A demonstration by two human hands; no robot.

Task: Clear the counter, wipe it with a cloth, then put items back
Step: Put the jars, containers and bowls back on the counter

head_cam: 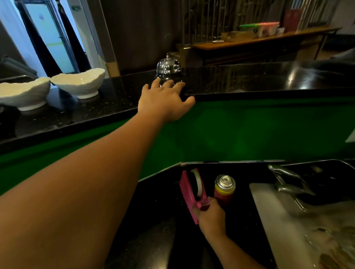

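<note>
On the black upper table stands a chrome bell. The left hand reaches toward it, grip spread, fingertips at the bell's base; whether they touch it is unclear. Left of the bell sit a white bowl and a second bowl. Well below the bell, on the lower table, the right hand has its grip clamped round a pink tape dispenser, just beside a spray can.

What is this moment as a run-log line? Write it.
left hand: open, at call bell | right hand: grips pink tape dispenser, beside spray can
</note>
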